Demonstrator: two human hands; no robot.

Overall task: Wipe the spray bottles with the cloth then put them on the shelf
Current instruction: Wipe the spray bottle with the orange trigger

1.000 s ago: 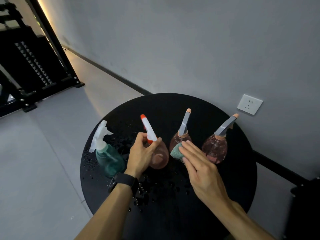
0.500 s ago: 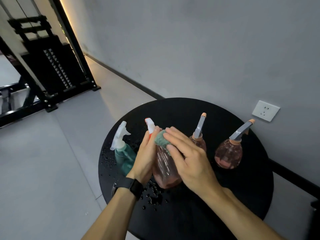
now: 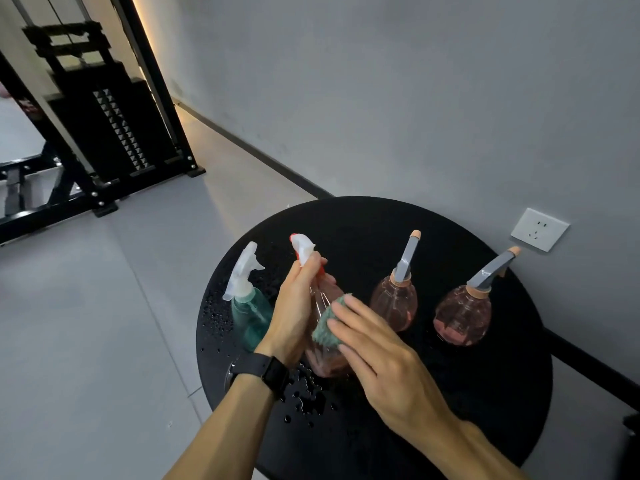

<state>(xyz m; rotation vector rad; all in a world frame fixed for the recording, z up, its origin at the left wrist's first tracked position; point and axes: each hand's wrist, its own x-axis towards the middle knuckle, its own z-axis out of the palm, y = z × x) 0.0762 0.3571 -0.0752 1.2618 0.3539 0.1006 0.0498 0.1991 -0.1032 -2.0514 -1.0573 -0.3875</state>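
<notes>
My left hand [image 3: 294,306] grips the neck of the pink spray bottle [image 3: 325,344], tilted near the tabletop's [image 3: 485,393] left edge. My flat-fingered right hand [image 3: 377,348] has slid the cloth [image 3: 327,327] down from the shoulder to the belly; it looks about half wiped.

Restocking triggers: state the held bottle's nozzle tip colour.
Red, on a white trigger; head view.
</notes>
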